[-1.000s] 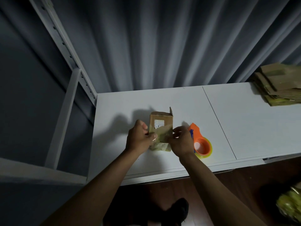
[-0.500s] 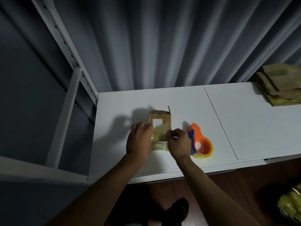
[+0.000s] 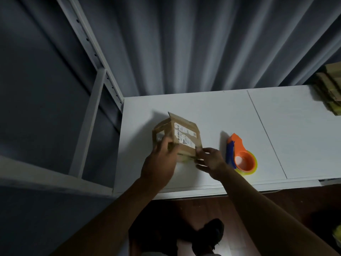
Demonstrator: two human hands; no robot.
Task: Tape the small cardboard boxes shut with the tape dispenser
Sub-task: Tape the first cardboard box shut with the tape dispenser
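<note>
Nearest the camera, both forearms reached in over the front edge of the white desk (image 3: 212, 108). The left hand (image 3: 162, 161) lay over the near left side of the small cardboard box (image 3: 178, 136), its fingers (image 3: 165, 143) bent round the corner and gripping it. The right hand (image 3: 209, 159) met the box at its near right bottom corner, thumb and fingertips pinching the lower edge, where a strip of yellowish tape seemed to run; blur kept me from telling exactly what was under them. The box sat tipped on the desk, toward the left half and closer to the front edge than the back, a white shipping label facing up and one loose flap tip standing at its far corner.

Just beside the right hand, nearer the seam that splits the desk top, the orange tape dispenser (image 3: 240, 157) lay on its side, untouched, with its roll of clear yellowish tape.

Farther off, at the back right corner, a stack of flattened cardboard (image 3: 330, 93) waited, and grey curtains hung behind.

As a judgement: one box appeared partly sealed, with tape on its near end being pressed down, while the far flap looked unsecured. The stack suggested most of the job was left
</note>
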